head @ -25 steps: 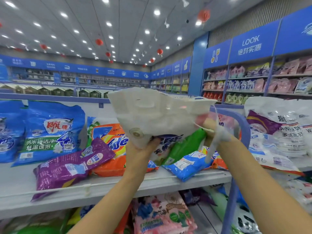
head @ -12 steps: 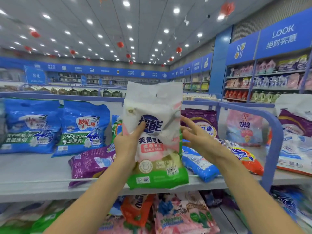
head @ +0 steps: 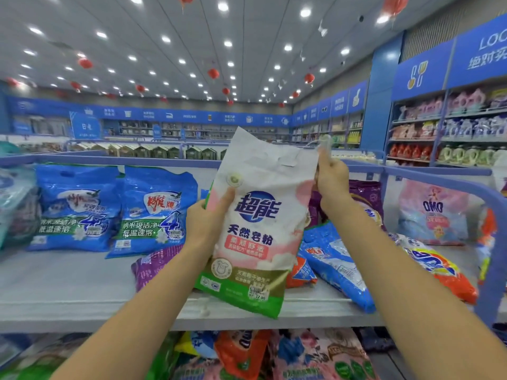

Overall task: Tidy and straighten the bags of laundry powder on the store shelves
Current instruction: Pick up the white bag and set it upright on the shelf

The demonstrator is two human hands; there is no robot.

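The white laundry powder bag (head: 255,223) stands upright over the shelf (head: 68,292) near edge; left hand (head: 208,223) fingers clamp its left side, right hand (head: 330,179) fingers pinch its top right corner.

The held bag (head: 255,226) is showing white, pink clouds and a green base; two upright bags (head: 115,209) are showing blue.

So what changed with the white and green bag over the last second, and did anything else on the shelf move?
The white and green bag was swung from held flat overhead to upright, facing the camera, its bottom at the shelf edge. The right hand, briefly off it, has taken hold of its top right corner; the left hand keeps its left edge. The two blue bags stay standing; the purple bag stays lying flat.
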